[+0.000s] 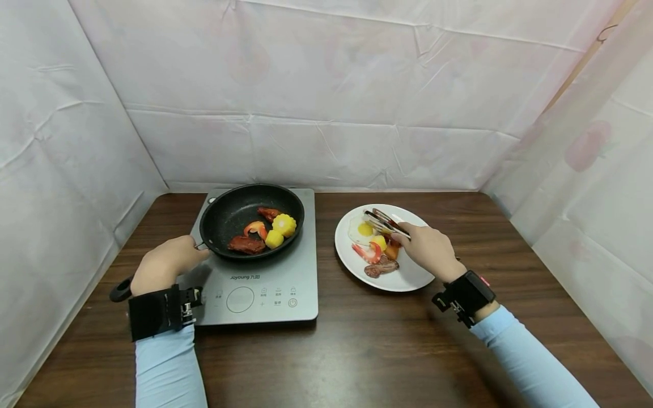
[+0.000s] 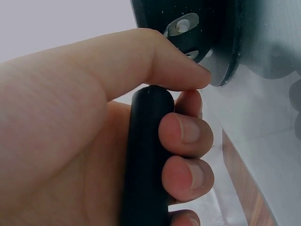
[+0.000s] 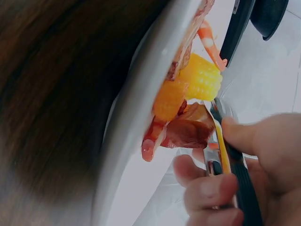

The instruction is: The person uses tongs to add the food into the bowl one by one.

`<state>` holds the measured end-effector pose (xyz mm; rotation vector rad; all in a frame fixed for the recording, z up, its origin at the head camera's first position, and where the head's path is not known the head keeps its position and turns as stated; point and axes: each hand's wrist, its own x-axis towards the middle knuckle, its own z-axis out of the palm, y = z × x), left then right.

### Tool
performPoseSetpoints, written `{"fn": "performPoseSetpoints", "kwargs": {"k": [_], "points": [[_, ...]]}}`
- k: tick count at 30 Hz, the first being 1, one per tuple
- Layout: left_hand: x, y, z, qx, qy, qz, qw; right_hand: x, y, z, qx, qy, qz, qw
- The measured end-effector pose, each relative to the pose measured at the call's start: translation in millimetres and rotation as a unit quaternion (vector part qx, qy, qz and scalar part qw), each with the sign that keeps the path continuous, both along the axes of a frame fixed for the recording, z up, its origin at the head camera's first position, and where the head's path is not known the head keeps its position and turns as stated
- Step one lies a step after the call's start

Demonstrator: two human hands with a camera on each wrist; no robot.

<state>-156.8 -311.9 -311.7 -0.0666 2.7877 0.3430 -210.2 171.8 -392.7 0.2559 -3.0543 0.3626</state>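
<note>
My left hand (image 1: 168, 262) grips the black handle (image 2: 148, 155) of a frying pan (image 1: 232, 212), fingers curled round it and thumb along the top. In the pan lie yellow corn pieces (image 1: 284, 225), a shrimp (image 1: 256, 228) and browned meat pieces (image 1: 246, 245). My right hand (image 1: 430, 252) holds a pair of tongs (image 1: 380, 222) low over a white plate (image 1: 343, 249). The tongs' metal ends overlap a fried egg (image 1: 356, 231) in the head view. Also on the plate are a shrimp (image 1: 368, 253), corn (image 3: 201, 77), an orange piece (image 3: 170, 100) and meat (image 1: 381, 266).
The pan sits on a silver induction cooker (image 1: 301, 283) on the left of the dark wooden table (image 1: 352, 345). Pale cloth walls (image 1: 326, 73) stand at the back and both sides. The plate is right of the cooker.
</note>
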Motion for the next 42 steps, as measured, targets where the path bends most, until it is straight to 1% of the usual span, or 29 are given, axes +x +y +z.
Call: {"fn": "performPoseSetpoints", "kwargs": {"k": [2, 5, 10, 16, 25, 30, 37, 42], "points": [[-0.2, -0.1, -0.1, -0.001, 0.0, 0.001, 1.0, 0.2, 1.5, -0.7, 0.003, 0.01, -0.005, 1.0], [-0.4, 0.0, -0.3, -0.002, -0.001, 0.003, 1.0, 0.4, 4.1, -3.0, -0.002, 0.023, 0.0, 1.0], [-0.7, 0.9, -1.1, -0.001, -0.001, 0.004, 1.0, 0.3, 7.1, -7.4, -0.013, 0.032, 0.002, 0.999], [0.5, 0.8, -0.7, 0.002, 0.0, 0.003, 1.0, 1.2, 8.1, -7.4, -0.017, 0.039, 0.004, 0.999], [0.2, 0.4, -0.5, 0.001, 0.0, 0.008, 1.0, 6.2, 9.7, -4.8, -0.019, 0.03, 0.007, 0.999], [0.0, 0.3, 0.2, -0.001, -0.001, 0.009, 1.0, 7.1, 10.7, -1.8, -0.023, 0.013, 0.005, 1.0], [1.1, 0.4, -0.7, -0.002, -0.002, 0.013, 0.9999, 0.0, 9.1, 6.6, -0.003, -0.002, -0.003, 1.0], [2.0, 1.9, -0.3, -0.001, 0.001, 0.01, 0.9999, -7.9, 11.1, 11.3, 0.005, -0.019, 0.003, 1.0]]}}
